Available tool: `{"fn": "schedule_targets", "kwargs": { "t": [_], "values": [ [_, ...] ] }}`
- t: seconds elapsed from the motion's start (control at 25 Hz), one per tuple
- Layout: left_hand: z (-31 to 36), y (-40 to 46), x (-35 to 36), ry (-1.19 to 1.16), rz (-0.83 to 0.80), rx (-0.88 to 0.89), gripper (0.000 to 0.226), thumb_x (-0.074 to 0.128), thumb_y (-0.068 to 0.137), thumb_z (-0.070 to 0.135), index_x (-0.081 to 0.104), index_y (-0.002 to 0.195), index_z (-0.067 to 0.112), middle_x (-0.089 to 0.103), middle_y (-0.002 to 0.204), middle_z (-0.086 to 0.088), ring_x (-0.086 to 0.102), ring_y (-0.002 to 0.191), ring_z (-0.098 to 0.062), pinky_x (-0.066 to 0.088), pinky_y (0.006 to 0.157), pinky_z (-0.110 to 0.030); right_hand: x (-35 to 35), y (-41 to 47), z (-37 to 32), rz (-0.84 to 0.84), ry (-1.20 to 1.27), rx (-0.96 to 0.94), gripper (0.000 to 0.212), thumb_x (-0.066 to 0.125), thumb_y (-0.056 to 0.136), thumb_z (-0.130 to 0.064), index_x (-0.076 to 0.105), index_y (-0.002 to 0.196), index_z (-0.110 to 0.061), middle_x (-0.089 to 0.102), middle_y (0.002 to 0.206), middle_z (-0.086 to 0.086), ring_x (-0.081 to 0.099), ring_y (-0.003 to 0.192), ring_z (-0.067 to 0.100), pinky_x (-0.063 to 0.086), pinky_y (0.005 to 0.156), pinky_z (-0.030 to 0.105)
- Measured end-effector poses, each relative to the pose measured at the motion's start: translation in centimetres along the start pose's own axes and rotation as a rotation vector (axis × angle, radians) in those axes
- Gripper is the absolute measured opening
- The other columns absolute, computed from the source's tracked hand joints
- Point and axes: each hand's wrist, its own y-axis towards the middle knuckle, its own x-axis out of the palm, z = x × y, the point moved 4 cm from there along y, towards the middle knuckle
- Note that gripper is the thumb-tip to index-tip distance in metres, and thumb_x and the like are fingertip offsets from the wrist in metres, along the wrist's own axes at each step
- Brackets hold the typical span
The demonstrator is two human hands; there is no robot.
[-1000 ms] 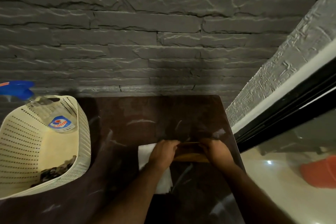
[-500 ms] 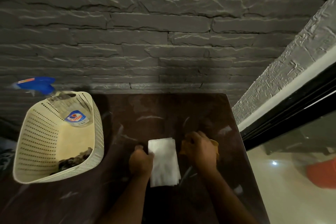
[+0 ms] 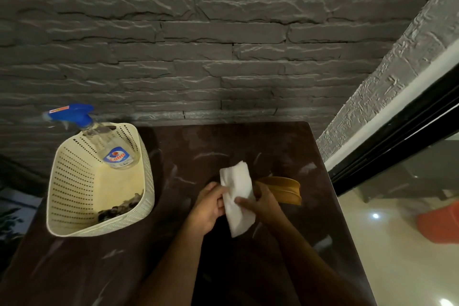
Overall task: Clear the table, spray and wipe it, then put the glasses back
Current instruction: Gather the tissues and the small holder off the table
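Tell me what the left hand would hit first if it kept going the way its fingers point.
The white cloth, which the left hand already grips; beyond it the right hand, then probably the brown holder, though depth is unclear.

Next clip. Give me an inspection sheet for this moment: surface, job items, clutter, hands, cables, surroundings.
Surface: dark brown table, glossy with pale streaks.
Job's things: white cloth, folded, lifted between both hands; spray bottle with blue trigger leaning in the cream basket at the table's left; amber object beside the right hand, identity unclear. No glasses seen on the table.
Clutter: dark bits in the basket's near corner, too dim to identify.
Hands: left hand grips the cloth's left edge; right hand pinches its middle.
Cables: nothing seen.
Surroundings: grey stone wall behind; black window frame at right.
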Motion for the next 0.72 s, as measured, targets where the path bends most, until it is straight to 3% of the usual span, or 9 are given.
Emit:
{"fn": "schedule_targets", "kwargs": {
  "t": [0.04, 0.12, 0.16, 0.28, 0.44, 0.6, 0.72],
  "values": [
    [0.6, -0.8, 0.7, -0.08, -0.057, 0.023, 0.022, 0.054, 0.092, 0.007, 0.059, 0.114, 0.009, 0.071, 0.103, -0.015, 0.069, 0.092, -0.027, 0.055, 0.083, -0.042, -0.3, 0.0, 0.0, -0.128, 0.16, 0.017, 0.097, 0.088, 0.057, -0.056, 0.052, 0.135, -0.011, 0.064, 0.128, 0.007, 0.063, 0.113, 0.028, 0.053, 0.097, 0.047],
    [1.7, -1.9, 1.7, -0.125, -0.127, 0.078, 0.029, 0.052, 0.091, 0.004, 0.059, 0.119, 0.009, 0.071, 0.104, -0.013, 0.067, 0.094, -0.025, 0.052, 0.088, -0.041, -1.0, -1.0, -0.8, -0.351, 0.348, 0.051, 0.065, 0.085, 0.072, -0.035, 0.061, 0.125, -0.007, 0.069, 0.12, 0.016, 0.066, 0.108, 0.034, 0.052, 0.096, 0.051],
    [2.0, -2.1, 1.8, -0.12, -0.165, 0.094, 0.031, 0.052, 0.09, 0.005, 0.058, 0.121, 0.01, 0.07, 0.109, -0.013, 0.067, 0.099, -0.027, 0.051, 0.092, -0.044, -1.8, -1.6, -1.4, -0.359, 0.31, 0.052, 0.048, 0.081, 0.076, -0.023, 0.065, 0.119, -0.008, 0.071, 0.116, 0.016, 0.068, 0.105, 0.033, 0.054, 0.094, 0.05],
    [2.9, -1.8, 2.5, 0.009, -0.295, 0.098, 0.044, 0.062, 0.088, 0.014, 0.052, 0.131, 0.017, 0.064, 0.125, -0.011, 0.061, 0.115, -0.029, 0.046, 0.101, -0.049, -6.1, -2.1, -3.5, -0.124, -0.2, -0.018, 0.032, 0.08, 0.077, -0.023, 0.068, 0.107, -0.018, 0.072, 0.104, 0.006, 0.07, 0.094, 0.023, 0.058, 0.089, 0.043],
    [3.8, -0.3, 6.6, 0.763, -0.26, 0.229, 0.067, 0.079, 0.075, 0.015, 0.048, 0.133, 0.028, 0.06, 0.118, 0.008, 0.06, 0.105, -0.01, 0.053, 0.081, -0.024, -11.2, -1.8, -7.0, 0.064, -0.761, -0.116, 0.036, 0.069, 0.084, -0.02, 0.067, 0.12, -0.017, 0.07, 0.114, 0.011, 0.065, 0.106, 0.028, 0.053, 0.094, 0.039],
    [3.7, 2.8, 11.0, 1.187, -0.096, 0.474, 0.058, 0.079, 0.074, 0.027, 0.057, 0.127, 0.018, 0.065, 0.117, -0.002, 0.062, 0.104, -0.016, 0.053, 0.091, -0.037, -14.8, -1.0, -7.5, 0.184, -0.91, -0.216, 0.033, 0.064, 0.085, -0.019, 0.066, 0.118, -0.019, 0.07, 0.114, 0.01, 0.064, 0.106, 0.031, 0.05, 0.086, 0.035],
    [3.3, 3.6, 12.1, 1.397, -0.018, 0.528, 0.051, 0.071, 0.083, 0.03, 0.056, 0.13, 0.017, 0.064, 0.12, -0.005, 0.06, 0.106, -0.02, 0.049, 0.088, -0.03, -15.2, -0.4, -5.7, 0.179, -0.959, -0.225, 0.034, 0.062, 0.086, -0.021, 0.065, 0.119, -0.021, 0.07, 0.114, 0.01, 0.064, 0.106, 0.032, 0.05, 0.085, 0.036]
  ]
}}
